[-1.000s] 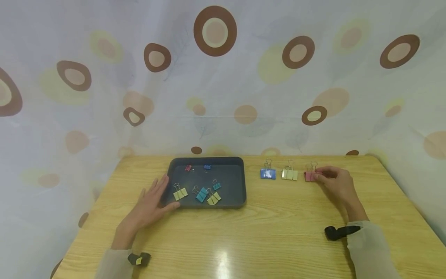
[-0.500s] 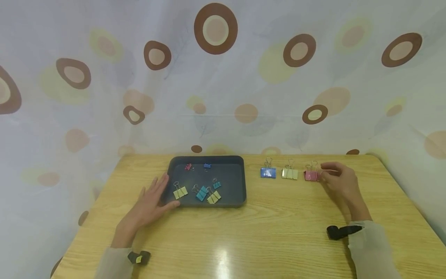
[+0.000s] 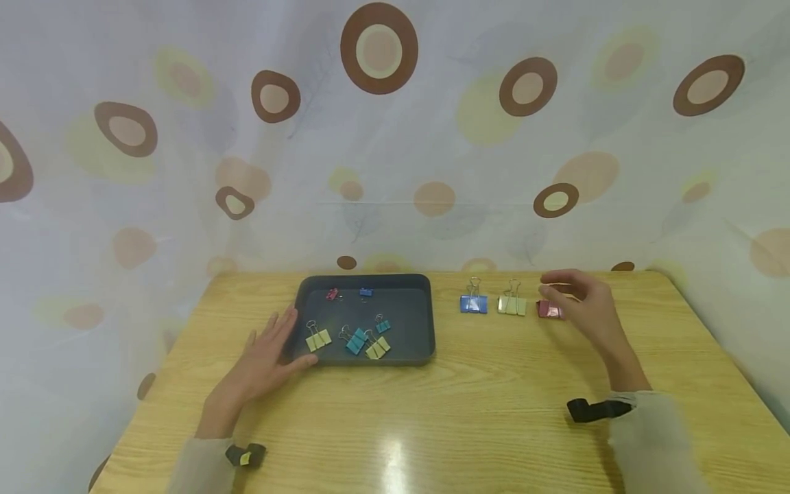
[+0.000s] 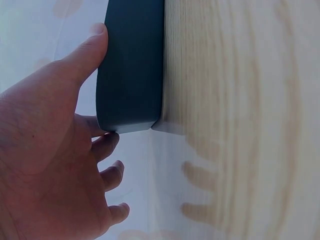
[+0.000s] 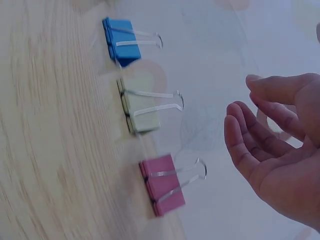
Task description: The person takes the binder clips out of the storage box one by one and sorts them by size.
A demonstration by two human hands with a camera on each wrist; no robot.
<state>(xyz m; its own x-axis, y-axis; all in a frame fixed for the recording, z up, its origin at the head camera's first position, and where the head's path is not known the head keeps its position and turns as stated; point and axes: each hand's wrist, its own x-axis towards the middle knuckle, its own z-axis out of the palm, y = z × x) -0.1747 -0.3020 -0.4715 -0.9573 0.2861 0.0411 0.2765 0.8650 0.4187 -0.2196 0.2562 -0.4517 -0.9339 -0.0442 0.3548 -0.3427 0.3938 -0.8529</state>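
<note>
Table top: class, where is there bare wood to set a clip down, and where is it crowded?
Bare wood lies right of the pink clip, between the tray and the blue clip, and along the near edge between both wrists. The tray's near half is crowded with clips.

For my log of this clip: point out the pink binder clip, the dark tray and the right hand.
pink binder clip (image 5: 162, 186): right wrist view, on its pink body.
dark tray (image 3: 426, 322): head view, on its right rim.
right hand (image 3: 586, 309): head view, on the back of the hand.
</note>
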